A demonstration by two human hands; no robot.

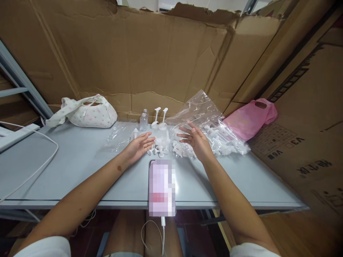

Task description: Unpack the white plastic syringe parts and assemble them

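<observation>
My left hand (pixel 139 146) is held over the table with its fingers stretched out and nothing in it. Just right of its fingertips lies a heap of small white plastic parts (pixel 161 145). My right hand (pixel 197 141), fingers spread and holding nothing, is in front of a clear plastic bag (pixel 201 103) with many white plastic pieces (pixel 230 146) in it. Behind the heap stand two white pump-like pieces (pixel 160 117) and a clear ribbed bottle (pixel 143 121). A white ribbed part (pixel 134 133) stands behind my left hand.
A phone (pixel 162 187), its screen blurred, lies at the table's front edge with a white cable (pixel 163 228). A floral pouch (pixel 92 112) sits at left, a flat clear bag (pixel 118 137) nearer. Right is a pink bag (pixel 249 117); cardboard (pixel 160 60) walls the back. A power strip (pixel 18 137) is far left.
</observation>
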